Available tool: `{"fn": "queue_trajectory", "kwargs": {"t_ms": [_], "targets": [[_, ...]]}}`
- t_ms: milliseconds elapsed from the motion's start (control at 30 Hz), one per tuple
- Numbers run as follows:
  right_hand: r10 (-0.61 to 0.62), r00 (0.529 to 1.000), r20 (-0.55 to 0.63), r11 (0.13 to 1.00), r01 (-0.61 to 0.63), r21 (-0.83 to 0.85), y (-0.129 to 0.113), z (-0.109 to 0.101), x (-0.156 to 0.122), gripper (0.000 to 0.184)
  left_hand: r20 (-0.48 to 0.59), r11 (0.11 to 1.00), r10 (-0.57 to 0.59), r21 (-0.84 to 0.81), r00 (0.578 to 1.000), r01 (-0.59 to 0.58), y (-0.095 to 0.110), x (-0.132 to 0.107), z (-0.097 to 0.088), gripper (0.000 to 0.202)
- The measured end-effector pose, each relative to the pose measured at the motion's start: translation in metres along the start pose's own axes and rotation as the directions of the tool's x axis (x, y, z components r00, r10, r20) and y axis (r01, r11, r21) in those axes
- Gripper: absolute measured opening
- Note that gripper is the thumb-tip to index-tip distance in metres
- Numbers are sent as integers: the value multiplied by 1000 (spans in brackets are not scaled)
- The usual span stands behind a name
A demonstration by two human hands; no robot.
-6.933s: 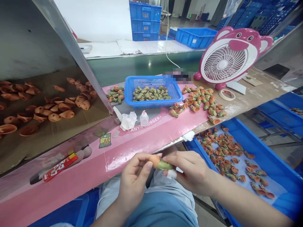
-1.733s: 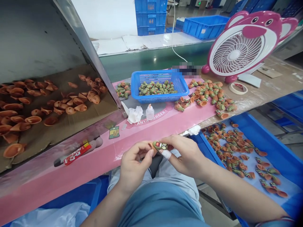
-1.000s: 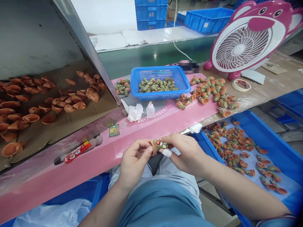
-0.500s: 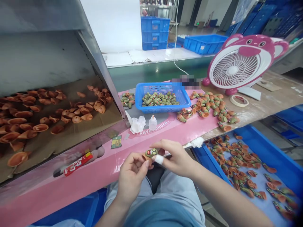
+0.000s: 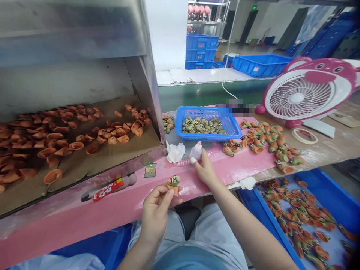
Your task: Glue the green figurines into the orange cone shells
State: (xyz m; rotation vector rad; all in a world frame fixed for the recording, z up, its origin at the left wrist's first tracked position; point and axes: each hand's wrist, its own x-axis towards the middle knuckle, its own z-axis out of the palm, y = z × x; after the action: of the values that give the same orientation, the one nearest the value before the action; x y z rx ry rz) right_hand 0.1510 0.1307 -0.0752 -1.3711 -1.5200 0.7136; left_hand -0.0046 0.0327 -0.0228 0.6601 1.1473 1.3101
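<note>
My left hand [image 5: 157,206] pinches a small figurine [image 5: 174,181] with a green, big-eyed head and an orange lower part, held upright over the table's front edge. Reaching forward, my right hand [image 5: 204,168] has its fingers closed around a small translucent squeeze bottle [image 5: 196,150] with an orange tip, which leans slightly. White tape wraps one of its fingertips. Crumpled white plastic [image 5: 176,153] lies just left of the bottle. Behind it stands a blue basket [image 5: 209,139] holding many green heads.
Orange cone-shaped pieces [image 5: 75,145] lie in the cardboard-lined metal booth [image 5: 153,86] at left. Joined figurines [image 5: 264,137] are heaped right of the basket, near a pink fan [image 5: 296,98] and a tape roll [image 5: 304,136]. A blue bin [image 5: 332,187] of figurines stands lower right.
My right hand has left the figurine and moved forward to the bottle, now gripping it. The figurine stays in my left hand, turned more upright. The view has shifted left.
</note>
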Motion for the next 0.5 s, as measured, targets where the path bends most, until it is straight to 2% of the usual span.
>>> {"fn": "queue_trajectory", "kwargs": {"t_ms": [167,267,367,500], "targets": [[9,1000,16,992,-11,125,-12,-25,-50,29,-30,999,22,-28,999,-23,-5,-1,-8,16],[56,997,50,986,-64,156,-16,-45,-80,31,-28,1000,7,-11,1000,-7,-7,-5,-11,14],[107,993,-48,992,-103,78,-25,-63,-105,30,-37,1000,-32,0,999,32,-7,-11,-13,15],[97,976,-193,995,-92,34,-43,-79,-134,28,-51,994,-103,25,993,104,-9,-25,-16,14]]}}
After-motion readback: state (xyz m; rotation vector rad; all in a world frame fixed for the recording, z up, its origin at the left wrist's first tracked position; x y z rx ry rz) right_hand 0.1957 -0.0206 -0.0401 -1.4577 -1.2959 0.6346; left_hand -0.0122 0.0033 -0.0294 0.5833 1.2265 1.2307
